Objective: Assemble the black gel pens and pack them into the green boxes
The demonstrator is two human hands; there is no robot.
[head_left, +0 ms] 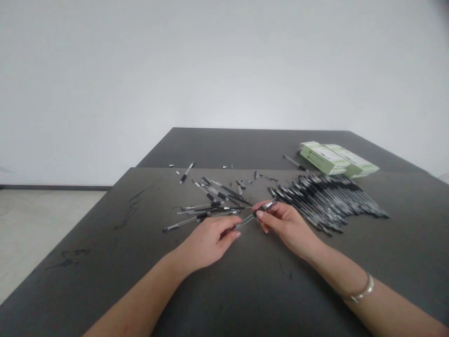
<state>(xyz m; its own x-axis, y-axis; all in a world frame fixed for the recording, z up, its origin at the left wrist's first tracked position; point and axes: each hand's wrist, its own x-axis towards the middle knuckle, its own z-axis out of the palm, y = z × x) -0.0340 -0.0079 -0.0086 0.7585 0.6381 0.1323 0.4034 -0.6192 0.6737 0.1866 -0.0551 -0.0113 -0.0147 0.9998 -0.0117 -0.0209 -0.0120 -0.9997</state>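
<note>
Between my two hands is a clear-barrelled pen with a dark grip, slanting up to the right above the table. My left hand is closed on its lower left end, thumb and fingers pinching it. My right hand pinches the upper right end, where a shiny tip or cap sticks out past the fingers. Just beyond my left hand lies a loose heap of pen parts, with clear barrels and black grips. A dense row of pens lies side by side to the right of my right hand.
Two green-and-white boxes stand at the back right, with a single pen beside them. Another pen barrel and small tips lie at the back left. Small caps are scattered mid-table. Dark scribbles mark the table.
</note>
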